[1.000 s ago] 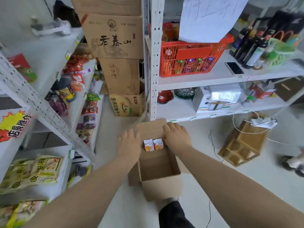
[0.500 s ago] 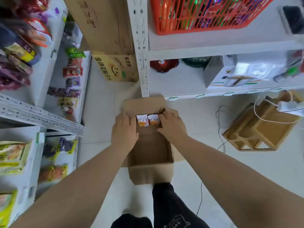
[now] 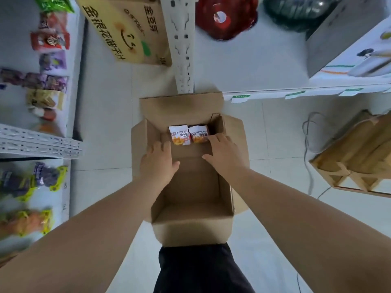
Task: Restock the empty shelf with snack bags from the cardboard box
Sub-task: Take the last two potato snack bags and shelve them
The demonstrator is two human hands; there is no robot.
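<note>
The left hand [image 3: 157,163] lay flat inside the open cardboard box [image 3: 190,231], fingers nearly straight and holding nothing. The right hand [image 3: 224,155] reached in beside it, fingers loosely extended. Its fingertips seemed to touch the right snack bag [image 3: 198,134], though blur left the contact uncertain. The left snack bag [image 3: 178,135] stood just beyond the left hand's fingertips. Both bags were white and orange.

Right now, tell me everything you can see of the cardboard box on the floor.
The cardboard box is plain brown, upright on the pale floor before a white shelf post, flaps folded open. Two snack bags stand side by side at its far end; the rest is bare. The left hand rests on its left wall; the right hand touches the right bag.
</note>
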